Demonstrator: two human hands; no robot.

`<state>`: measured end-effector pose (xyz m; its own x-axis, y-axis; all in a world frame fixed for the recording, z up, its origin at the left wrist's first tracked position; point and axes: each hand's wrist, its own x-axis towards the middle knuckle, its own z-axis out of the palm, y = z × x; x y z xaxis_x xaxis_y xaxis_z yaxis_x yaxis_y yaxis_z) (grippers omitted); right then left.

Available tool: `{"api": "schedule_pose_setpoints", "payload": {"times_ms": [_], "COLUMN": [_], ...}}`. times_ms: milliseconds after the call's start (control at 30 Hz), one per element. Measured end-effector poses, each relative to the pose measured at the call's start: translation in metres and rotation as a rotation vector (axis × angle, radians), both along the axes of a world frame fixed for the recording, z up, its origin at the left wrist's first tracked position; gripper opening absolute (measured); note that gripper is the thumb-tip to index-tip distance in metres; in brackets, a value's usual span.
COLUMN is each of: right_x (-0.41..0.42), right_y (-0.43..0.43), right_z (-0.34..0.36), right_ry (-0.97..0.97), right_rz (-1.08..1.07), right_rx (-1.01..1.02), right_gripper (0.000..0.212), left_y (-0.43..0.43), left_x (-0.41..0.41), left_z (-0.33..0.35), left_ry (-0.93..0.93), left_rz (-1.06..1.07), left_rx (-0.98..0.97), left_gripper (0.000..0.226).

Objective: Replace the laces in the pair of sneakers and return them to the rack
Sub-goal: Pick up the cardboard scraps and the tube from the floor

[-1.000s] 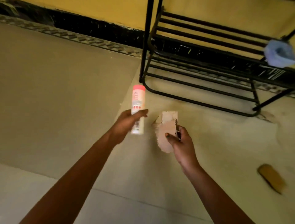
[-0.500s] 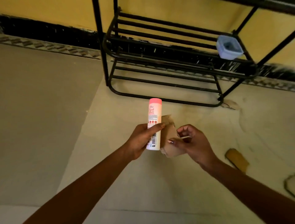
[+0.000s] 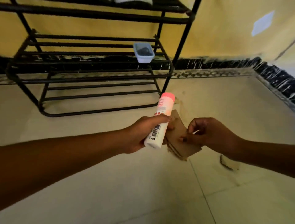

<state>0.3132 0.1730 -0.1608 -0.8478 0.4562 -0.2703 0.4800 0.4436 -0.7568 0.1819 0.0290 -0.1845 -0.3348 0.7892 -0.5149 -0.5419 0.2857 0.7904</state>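
Note:
My left hand point(image 3: 144, 132) grips a white bottle with a pink cap point(image 3: 159, 121), tilted up toward the rack. My right hand point(image 3: 209, 132) pinches a piece of brown cardboard point(image 3: 180, 140) that lies just behind and right of the bottle, and a thin pale strip shows between its fingers. The black metal shoe rack point(image 3: 95, 64) stands against the yellow wall ahead. A white shoe sole point(image 3: 132, 1) shows at the top edge on the rack's upper shelf. No laces are visible.
A small light-blue plastic container point(image 3: 143, 53) with something dark inside sits on the rack's middle shelf. A small flat object point(image 3: 226, 163) lies on the cream tiled floor below my right forearm. A dark patterned skirting runs along the wall.
The view has swung right and upward, so the rack sits further left and higher shelves show. My hands stay together holding the bottle and cardboard, and the bottle has tilted to the right.

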Motion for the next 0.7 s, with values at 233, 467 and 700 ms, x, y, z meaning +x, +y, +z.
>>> {"api": "schedule_pose_setpoints", "payload": {"times_ms": [233,467,700], "right_x": [0.016,0.011,0.015], "right_y": [0.063,0.045,0.061], "right_z": [-0.094,-0.171,-0.167], "right_ry": [0.031,-0.328,-0.179], "right_rz": [-0.142,0.198,-0.143], "right_rx": [0.132,0.545,0.058], "right_gripper": [0.015,0.057,0.021], "left_y": [0.05,0.065,0.101], "left_x": [0.005,0.02,0.031], "left_z": [-0.017,-0.034,-0.039], "left_ry": [0.281,0.356,0.423], "left_rz": [0.128,0.147,0.145], "left_rx": [-0.203,-0.348,-0.38], "left_gripper": [0.028,0.033,0.025]}}
